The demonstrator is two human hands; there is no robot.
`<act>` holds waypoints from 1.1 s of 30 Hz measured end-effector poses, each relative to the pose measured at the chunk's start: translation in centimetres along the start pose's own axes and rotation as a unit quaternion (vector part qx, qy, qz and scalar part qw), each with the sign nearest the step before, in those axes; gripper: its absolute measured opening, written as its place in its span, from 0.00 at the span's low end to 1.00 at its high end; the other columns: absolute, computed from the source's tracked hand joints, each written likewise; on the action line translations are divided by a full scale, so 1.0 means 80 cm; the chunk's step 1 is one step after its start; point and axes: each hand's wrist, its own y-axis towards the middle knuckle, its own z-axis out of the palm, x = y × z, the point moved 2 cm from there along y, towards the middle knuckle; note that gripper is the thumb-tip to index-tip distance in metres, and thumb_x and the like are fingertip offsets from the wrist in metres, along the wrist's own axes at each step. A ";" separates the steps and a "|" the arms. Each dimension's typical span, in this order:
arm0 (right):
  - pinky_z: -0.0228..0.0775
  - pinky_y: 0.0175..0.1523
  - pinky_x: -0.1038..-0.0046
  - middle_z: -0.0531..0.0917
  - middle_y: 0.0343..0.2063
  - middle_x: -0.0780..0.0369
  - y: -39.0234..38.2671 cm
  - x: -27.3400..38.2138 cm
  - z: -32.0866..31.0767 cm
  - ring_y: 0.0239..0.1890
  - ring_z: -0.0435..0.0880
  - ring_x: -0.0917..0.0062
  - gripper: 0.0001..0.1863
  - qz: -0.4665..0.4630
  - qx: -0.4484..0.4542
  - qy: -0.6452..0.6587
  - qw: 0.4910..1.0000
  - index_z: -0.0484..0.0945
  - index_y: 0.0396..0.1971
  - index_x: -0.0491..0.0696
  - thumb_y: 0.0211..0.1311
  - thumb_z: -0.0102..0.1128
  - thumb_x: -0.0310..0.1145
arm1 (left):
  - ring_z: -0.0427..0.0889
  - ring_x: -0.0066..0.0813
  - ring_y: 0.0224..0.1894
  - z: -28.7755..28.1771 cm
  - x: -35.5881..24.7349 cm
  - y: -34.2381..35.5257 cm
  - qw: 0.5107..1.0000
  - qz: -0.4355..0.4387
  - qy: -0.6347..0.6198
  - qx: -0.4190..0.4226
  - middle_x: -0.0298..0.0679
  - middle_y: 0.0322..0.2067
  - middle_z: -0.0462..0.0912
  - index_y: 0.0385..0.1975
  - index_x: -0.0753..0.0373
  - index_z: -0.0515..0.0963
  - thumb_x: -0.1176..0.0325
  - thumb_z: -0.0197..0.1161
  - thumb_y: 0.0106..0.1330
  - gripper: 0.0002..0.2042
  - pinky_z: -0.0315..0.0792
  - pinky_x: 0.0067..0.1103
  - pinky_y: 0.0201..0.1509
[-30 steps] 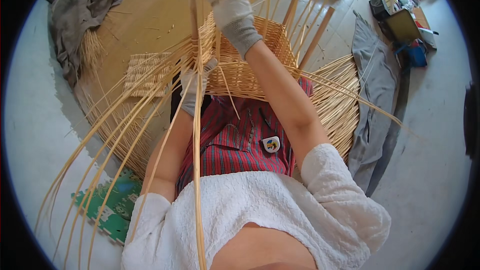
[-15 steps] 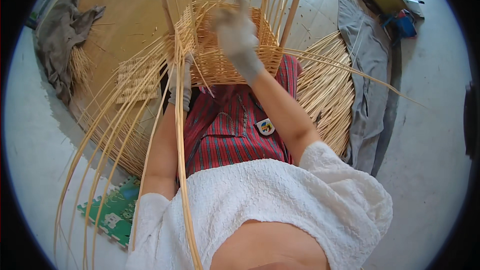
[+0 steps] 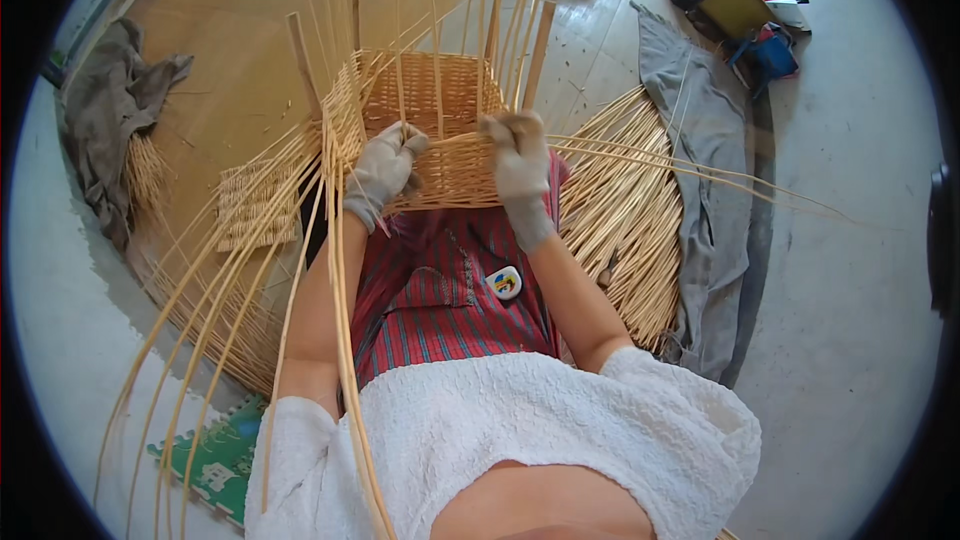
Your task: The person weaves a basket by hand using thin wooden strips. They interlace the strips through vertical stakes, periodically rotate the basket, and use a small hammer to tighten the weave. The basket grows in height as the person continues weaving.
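Note:
An unfinished wicker basket (image 3: 458,175) rests at my lap, with thin upright rods and thicker wooden stakes rising from its walls. Grey-white work gloves cover both my hands. My left hand (image 3: 385,168) is closed at the near rim, its fingertips pinching a thin upright rod (image 3: 402,85). At the rim's right part, my right hand (image 3: 519,155) is closed on long weaving rods (image 3: 660,162) that trail off to the right. More loose rods (image 3: 225,255) fan out from the basket's left corner toward me, some passing over my left forearm.
A heap of wicker rods (image 3: 630,230) lies at the right beside a grey cloth (image 3: 718,200). At left are a small woven panel (image 3: 258,205) and another grey cloth (image 3: 110,125). Boxes and a blue container (image 3: 772,55) stand far right. A green mat (image 3: 215,460) is low left.
My right hand has come down from above the basket to the near rim. My left hand has moved up from the left corner onto the rim. The basket appears lower in view.

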 end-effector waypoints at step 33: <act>0.76 0.26 0.71 0.78 0.34 0.60 0.072 0.025 -0.153 0.25 0.80 0.76 0.24 -0.019 -0.128 0.094 0.987 0.70 0.63 0.51 0.66 0.52 0.24 | 0.82 0.28 0.43 0.122 -0.024 0.017 0.969 0.216 0.000 -0.117 0.36 0.42 0.83 0.69 0.57 0.65 0.61 0.65 0.72 0.28 0.80 0.25 0.46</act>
